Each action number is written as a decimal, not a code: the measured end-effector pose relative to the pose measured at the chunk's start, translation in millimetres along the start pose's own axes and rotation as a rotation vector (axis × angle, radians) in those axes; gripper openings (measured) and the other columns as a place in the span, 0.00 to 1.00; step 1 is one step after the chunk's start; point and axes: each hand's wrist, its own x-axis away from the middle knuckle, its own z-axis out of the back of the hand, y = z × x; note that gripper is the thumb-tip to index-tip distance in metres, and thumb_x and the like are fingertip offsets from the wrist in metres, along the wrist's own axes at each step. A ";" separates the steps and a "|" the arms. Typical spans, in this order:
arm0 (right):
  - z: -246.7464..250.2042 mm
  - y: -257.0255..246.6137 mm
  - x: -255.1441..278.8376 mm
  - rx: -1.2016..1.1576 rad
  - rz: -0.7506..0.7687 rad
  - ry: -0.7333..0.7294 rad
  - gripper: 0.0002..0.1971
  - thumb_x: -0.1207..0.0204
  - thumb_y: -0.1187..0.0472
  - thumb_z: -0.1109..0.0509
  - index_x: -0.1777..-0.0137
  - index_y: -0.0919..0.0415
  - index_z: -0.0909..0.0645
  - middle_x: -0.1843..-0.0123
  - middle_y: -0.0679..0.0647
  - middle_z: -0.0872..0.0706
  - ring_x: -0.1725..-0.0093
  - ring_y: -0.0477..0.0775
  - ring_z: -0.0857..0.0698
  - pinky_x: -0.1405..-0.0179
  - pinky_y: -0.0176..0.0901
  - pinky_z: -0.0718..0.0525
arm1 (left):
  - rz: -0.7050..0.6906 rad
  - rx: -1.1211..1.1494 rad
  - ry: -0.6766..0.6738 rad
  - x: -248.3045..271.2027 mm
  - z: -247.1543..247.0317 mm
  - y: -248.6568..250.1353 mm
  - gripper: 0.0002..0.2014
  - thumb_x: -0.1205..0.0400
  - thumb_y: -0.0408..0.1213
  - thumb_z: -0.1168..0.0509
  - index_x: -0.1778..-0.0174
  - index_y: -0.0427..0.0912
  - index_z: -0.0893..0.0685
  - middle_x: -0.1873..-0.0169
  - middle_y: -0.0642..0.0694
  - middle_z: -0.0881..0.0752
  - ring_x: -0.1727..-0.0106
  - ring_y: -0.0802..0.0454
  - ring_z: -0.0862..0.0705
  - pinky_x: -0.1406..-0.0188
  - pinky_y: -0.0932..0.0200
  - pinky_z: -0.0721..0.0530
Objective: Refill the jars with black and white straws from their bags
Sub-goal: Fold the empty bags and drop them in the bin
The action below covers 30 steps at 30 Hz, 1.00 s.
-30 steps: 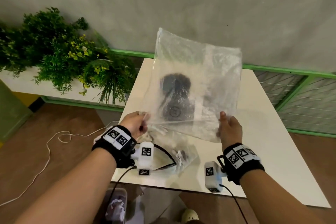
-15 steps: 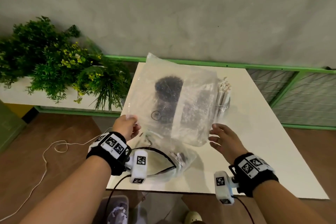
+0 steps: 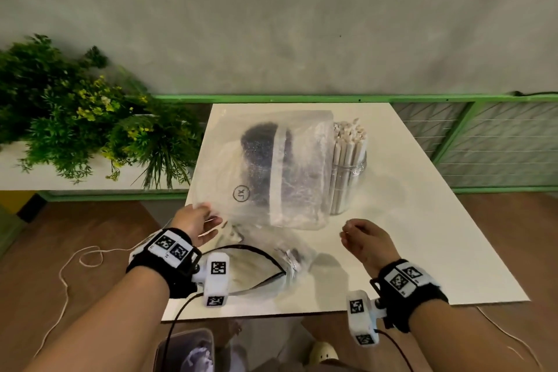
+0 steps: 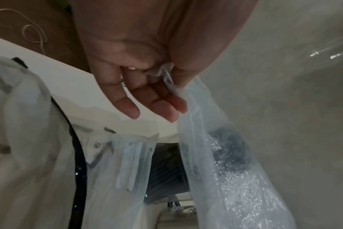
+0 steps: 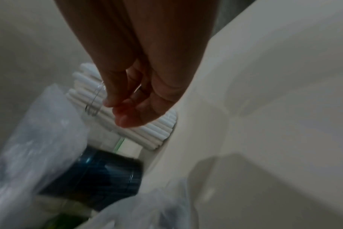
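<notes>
My left hand (image 3: 208,220) pinches the near left corner of an empty clear plastic bag (image 3: 290,178); in the left wrist view thumb and finger (image 4: 164,72) hold the crumpled bag (image 4: 225,178). The bag hangs in front of the jar of black straws (image 3: 259,160), which shows through it as a dark mass. Just right of the bag stands a glass jar full of white straws (image 3: 348,160). My right hand (image 3: 347,235) hovers near the bag's right corner with loosely curled fingers (image 5: 125,120) and holds nothing. Beneath it are the white straws (image 5: 153,130) and the black-straw jar (image 5: 108,170).
A second clear bag with a black-trimmed opening (image 3: 256,269) lies crumpled on the white table (image 3: 422,235) near its front edge. Green plants (image 3: 90,130) stand off the table's left side. A green rail (image 3: 302,98) runs behind. A white cord (image 3: 78,260) lies on the floor.
The bag, held up spread between both hands, has come down over the black-straw jar. My right hand has let go and pulled back. The left hand keeps its corner.
</notes>
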 end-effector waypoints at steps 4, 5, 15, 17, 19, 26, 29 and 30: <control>-21.9 2.3 7.0 -0.043 -0.081 -0.112 0.08 0.21 0.70 0.32 0.45 0.62 0.19 0.54 0.58 0.11 0.54 0.60 0.11 0.59 0.46 0.11 | 0.031 -0.062 -0.032 -0.1 -1.6 -9.4 0.09 0.13 0.33 0.46 0.59 0.46 0.26 0.71 0.48 0.17 0.83 0.60 0.17 0.68 0.60 0.21; -27.1 1.4 7.9 -0.085 -0.075 -0.098 0.07 0.21 0.70 0.32 0.45 0.62 0.19 0.55 0.58 0.11 0.54 0.60 0.11 0.59 0.46 0.11 | 0.036 -0.093 -0.028 0.4 -1.1 -11.2 0.09 0.13 0.34 0.45 0.59 0.47 0.26 0.69 0.48 0.17 0.84 0.61 0.18 0.70 0.62 0.21; -42.9 -15.6 12.8 -0.130 0.068 -0.127 0.05 0.19 0.67 0.34 0.51 0.65 0.16 0.62 0.57 0.13 0.62 0.51 0.13 0.64 0.37 0.14 | 0.074 -0.257 -0.024 -6.2 4.4 -14.6 0.08 0.14 0.34 0.43 0.59 0.45 0.24 0.75 0.50 0.13 0.66 0.54 0.19 0.65 0.60 0.25; -42.8 -18.4 10.7 -0.082 0.126 -0.088 0.05 0.20 0.69 0.34 0.50 0.63 0.17 0.65 0.56 0.13 0.64 0.50 0.14 0.63 0.38 0.14 | 0.101 -0.284 -0.010 -5.9 3.3 -15.4 0.02 0.16 0.33 0.40 0.51 0.43 0.23 0.68 0.48 0.12 0.61 0.51 0.18 0.63 0.58 0.22; -39.4 -23.3 6.7 0.006 0.219 0.007 0.06 0.19 0.70 0.36 0.49 0.63 0.19 0.65 0.57 0.16 0.65 0.51 0.16 0.64 0.39 0.16 | 0.041 -0.350 0.026 -9.1 4.3 -16.7 0.18 0.19 0.34 0.35 0.34 0.42 0.27 0.42 0.42 0.17 0.43 0.42 0.19 0.50 0.49 0.18; -24.8 -49.0 -4.1 0.190 0.526 0.220 0.12 0.17 0.71 0.41 0.52 0.54 0.20 0.60 0.53 0.19 0.65 0.49 0.16 0.68 0.39 0.16 | -0.812 -0.792 0.171 26.4 -65.2 41.7 0.32 0.23 0.37 0.32 0.23 0.49 0.35 0.23 0.43 0.35 0.23 0.40 0.38 0.23 0.43 0.38; -23.2 -63.9 -4.9 0.187 0.630 0.257 0.11 0.17 0.73 0.42 0.49 0.58 0.21 0.61 0.51 0.20 0.64 0.50 0.17 0.68 0.35 0.15 | -1.102 -1.074 0.049 30.0 -116.0 85.0 0.30 0.22 0.36 0.36 0.23 0.54 0.36 0.23 0.46 0.35 0.23 0.41 0.37 0.25 0.44 0.35; -22.5 -69.9 -5.7 0.182 0.660 0.268 0.11 0.17 0.73 0.42 0.48 0.60 0.21 0.61 0.51 0.20 0.64 0.50 0.18 0.68 0.33 0.15 | -1.161 -1.198 0.048 29.9 -129.5 99.6 0.33 0.22 0.34 0.37 0.22 0.56 0.38 0.22 0.47 0.38 0.23 0.40 0.38 0.26 0.43 0.35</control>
